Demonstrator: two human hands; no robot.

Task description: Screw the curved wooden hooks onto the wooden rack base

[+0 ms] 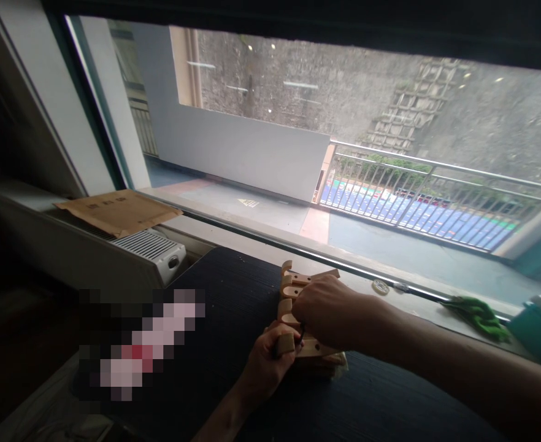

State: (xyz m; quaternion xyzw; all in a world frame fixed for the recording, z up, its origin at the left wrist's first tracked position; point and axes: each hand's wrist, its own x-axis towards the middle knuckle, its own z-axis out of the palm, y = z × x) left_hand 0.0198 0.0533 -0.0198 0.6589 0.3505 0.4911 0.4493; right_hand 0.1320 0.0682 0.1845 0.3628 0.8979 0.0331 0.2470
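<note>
Several pale wooden hook pieces point(286, 313) with curled ends and drilled holes lie side by side on the dark tabletop point(238, 294). My left hand point(268, 362) is closed around the curled end of the nearest wooden hook point(286, 344). Over the middle of the row, my right hand point(319, 307) is curled into a fist. A thin dark piece shows below its fingers, close to my left fingertips, but its kind is not clear. The right palm hides part of the row. Under the near pieces sits a brownish stack point(328, 365) with what looks like clear wrapping.
A brown envelope point(118, 212) rests on a white vented unit point(160, 248) at left. Along the windowsill are a tape roll point(381, 287), a green cloth point(479, 318) and a teal box point(540, 331). A blurred-out patch point(148, 350) covers the table's left side.
</note>
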